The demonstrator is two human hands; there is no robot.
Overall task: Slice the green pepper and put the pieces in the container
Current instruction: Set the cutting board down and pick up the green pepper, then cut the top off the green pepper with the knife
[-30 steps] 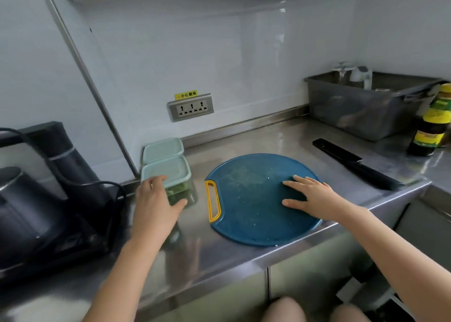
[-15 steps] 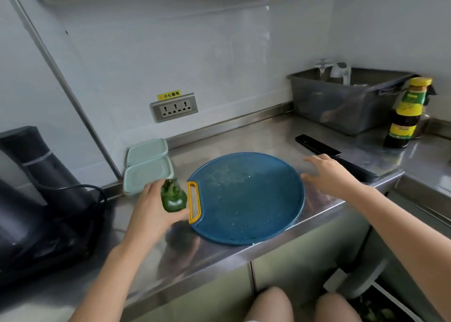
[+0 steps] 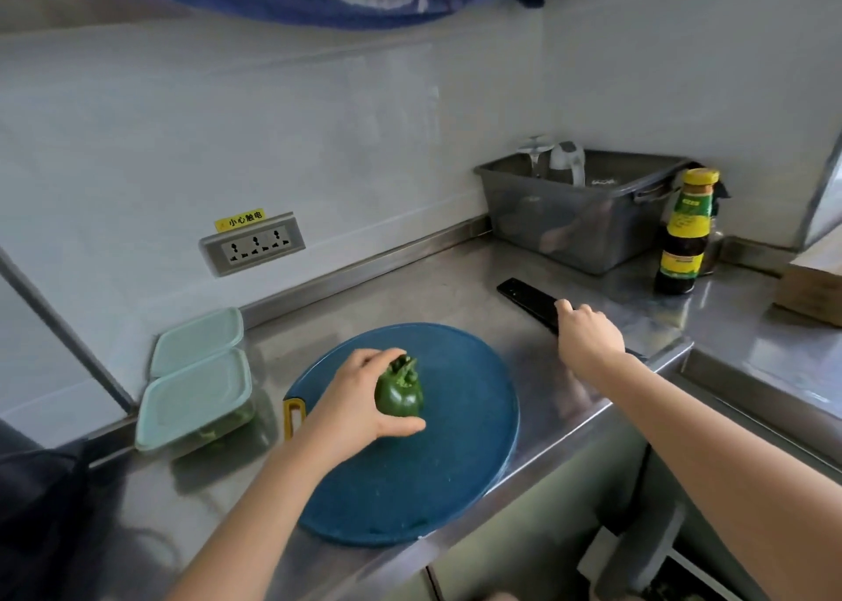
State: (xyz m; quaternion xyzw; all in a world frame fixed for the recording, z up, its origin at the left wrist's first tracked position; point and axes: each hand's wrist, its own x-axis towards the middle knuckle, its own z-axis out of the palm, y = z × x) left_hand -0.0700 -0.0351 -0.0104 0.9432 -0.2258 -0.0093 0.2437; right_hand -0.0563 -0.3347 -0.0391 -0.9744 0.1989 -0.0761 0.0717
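Left hand (image 3: 360,400) grips green pepper (image 3: 398,393), thumb under, fingers curled over top. Pepper over round blue cutting board (image 3: 433,486), slightly toward 12 o'clock from centre; whether it touches board, cannot tell. Right hand (image 3: 587,338) lies on black knife (image 3: 528,299) at board's 2 o'clock, fingers bent down onto it; full grip, cannot tell. Lidded container (image 3: 196,400) at board's 9 o'clock, second container (image 3: 198,340) touching behind. Sauce bottle (image 3: 683,231) and grey tub (image 3: 578,226) farther off, 1 to 2 o'clock.

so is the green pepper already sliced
No, the green pepper is whole, stem on, gripped by the left hand over the blue cutting board.
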